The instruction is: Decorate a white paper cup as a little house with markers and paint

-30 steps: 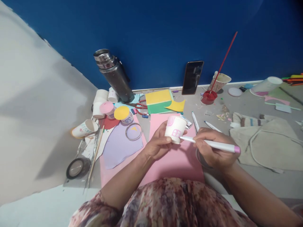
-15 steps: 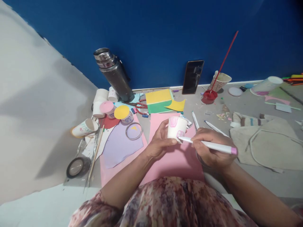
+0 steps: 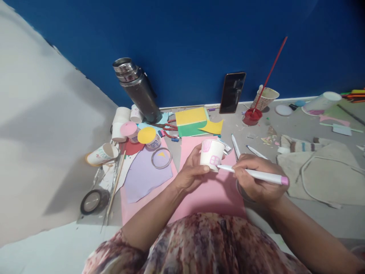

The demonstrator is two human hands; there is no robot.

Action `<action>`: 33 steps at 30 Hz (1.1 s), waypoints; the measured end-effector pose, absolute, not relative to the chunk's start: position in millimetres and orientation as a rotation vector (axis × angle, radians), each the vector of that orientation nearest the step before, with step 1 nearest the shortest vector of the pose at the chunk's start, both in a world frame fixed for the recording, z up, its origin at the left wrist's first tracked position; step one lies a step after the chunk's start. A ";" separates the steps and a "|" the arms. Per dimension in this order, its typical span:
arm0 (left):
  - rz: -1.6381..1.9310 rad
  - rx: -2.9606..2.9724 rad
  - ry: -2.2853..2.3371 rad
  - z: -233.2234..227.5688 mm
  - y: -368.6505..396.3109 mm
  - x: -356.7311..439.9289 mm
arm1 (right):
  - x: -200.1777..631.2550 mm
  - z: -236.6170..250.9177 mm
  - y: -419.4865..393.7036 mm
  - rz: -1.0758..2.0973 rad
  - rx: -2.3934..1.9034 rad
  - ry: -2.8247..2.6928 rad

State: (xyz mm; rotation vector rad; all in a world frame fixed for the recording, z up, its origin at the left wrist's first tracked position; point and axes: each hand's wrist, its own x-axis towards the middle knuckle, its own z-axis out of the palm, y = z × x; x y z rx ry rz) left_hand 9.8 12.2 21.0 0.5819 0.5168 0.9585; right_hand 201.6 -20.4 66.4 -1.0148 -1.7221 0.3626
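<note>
Blue wall (image 3: 188,45) at far edge of grey tabletop (image 3: 245,131); white cup (image 3: 211,151) + marker (image 3: 264,176) held over pink sheet (image 3: 211,196).
L hand (image 3: 192,173) wraps cup, rim up, thumb near base edge; R hand (image 3: 259,190) closed round marker, tip at cup's lower wall by pink window drawing (contact too fine to tell). Bare sheet shows btwn forearms, its far edge just beyond cup. Purple paper (image 3: 148,177) L of L hand; white pen (image 3: 235,146) just past R grip; canvas pouch (image 3: 327,186) R of R hand.
</note>
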 end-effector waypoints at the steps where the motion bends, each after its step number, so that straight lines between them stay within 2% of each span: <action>1: 0.953 0.576 0.515 21.0 12.2 9.5 | 201.7 66.4 -20.4 0.356 -1.014 -1.720; 13: 0.945 0.556 0.509 26.7 11.6 7.9 | 208.8 49.0 -22.9 0.433 -1.010 -1.631; 33: 0.935 0.599 0.510 23.1 12.3 6.9 | 205.3 58.1 -23.4 0.409 -1.041 -1.676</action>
